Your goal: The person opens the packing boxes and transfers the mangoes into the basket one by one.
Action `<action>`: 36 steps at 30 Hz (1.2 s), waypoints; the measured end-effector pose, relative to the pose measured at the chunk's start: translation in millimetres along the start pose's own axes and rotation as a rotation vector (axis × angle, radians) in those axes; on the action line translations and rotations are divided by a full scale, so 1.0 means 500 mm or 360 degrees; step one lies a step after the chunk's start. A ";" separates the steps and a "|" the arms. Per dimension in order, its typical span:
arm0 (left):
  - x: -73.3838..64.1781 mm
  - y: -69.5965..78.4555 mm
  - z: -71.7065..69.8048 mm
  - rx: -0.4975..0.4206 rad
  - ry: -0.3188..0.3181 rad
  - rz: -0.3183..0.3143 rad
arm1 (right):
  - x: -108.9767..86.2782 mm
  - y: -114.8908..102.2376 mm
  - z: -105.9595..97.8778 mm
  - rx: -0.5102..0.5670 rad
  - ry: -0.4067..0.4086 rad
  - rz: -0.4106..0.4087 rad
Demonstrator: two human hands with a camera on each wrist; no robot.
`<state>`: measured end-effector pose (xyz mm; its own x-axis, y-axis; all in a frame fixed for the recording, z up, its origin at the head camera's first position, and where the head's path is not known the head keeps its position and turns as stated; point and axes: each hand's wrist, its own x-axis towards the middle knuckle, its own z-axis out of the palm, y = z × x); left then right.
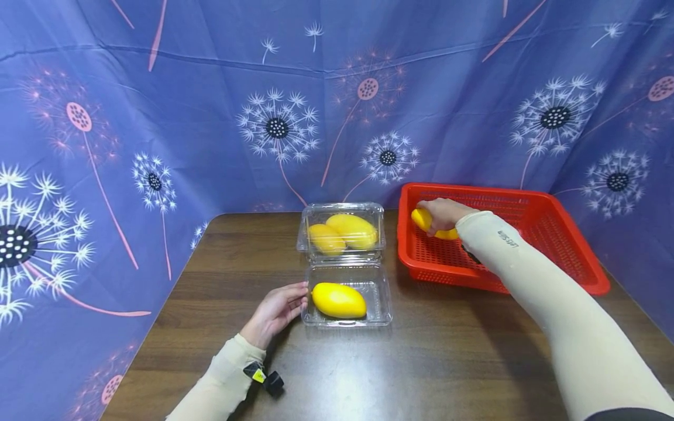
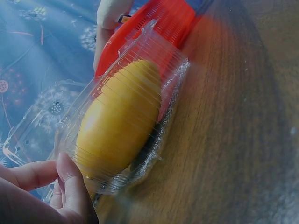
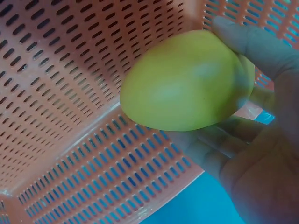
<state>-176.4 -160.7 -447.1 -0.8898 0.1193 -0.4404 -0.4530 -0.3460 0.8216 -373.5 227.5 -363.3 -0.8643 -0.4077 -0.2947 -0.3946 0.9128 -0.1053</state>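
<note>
My left hand (image 1: 277, 310) is at the left side of a clear plastic container (image 1: 378, 318), thumb and a finger pinching its edge in the left wrist view. One yellow mango (image 1: 339, 300) lies inside that container. Directly behind it, two more mangoes (image 1: 351, 230) show through clear plastic. Over at the right, my right hand (image 1: 444, 213) reaches into a red basket (image 1: 526, 196) and grips another mango (image 3: 182, 84). In the right wrist view the thumb is on top of this mango and the fingers are beneath it.
The basket has slotted walls and stands at the back right of the brown wooden table (image 1: 237, 251), close beside the clear plastic. A blue cloth (image 1: 210, 117) with dandelion prints hangs behind the table and along its sides.
</note>
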 end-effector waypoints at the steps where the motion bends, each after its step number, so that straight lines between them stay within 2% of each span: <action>1: -0.001 0.000 0.000 -0.0001 -0.0006 0.0003 | 0.001 -0.002 0.000 0.0000 -0.0007 0.0007; 14: 0.000 -0.007 0.002 0.0004 -0.0002 0.0001 | 0.003 -0.002 0.024 0.0051 -0.0171 0.0111; 17: -0.001 -0.008 0.002 0.0010 -0.0009 0.0013 | 0.007 0.006 0.028 0.0077 -0.0152 0.0121; 23: -0.002 -0.009 0.002 0.0001 -0.0002 -0.0005 | 0.009 0.018 0.030 0.0002 -0.0070 0.0113; 32: -0.002 -0.005 -0.001 -0.0003 0.0013 0.0001 | 0.010 0.016 0.017 -0.0010 -0.0127 0.0228; 36: 0.000 -0.003 0.001 -0.0007 0.0012 -0.0004 | 0.015 0.016 0.015 -0.0005 -0.0099 0.0213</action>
<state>-175.5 -159.7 -448.1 -0.8883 0.1129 -0.4451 -0.4548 -0.3500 0.8189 -380.8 231.8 -373.6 -0.8883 -0.2798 -0.3642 -0.2781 0.9588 -0.0584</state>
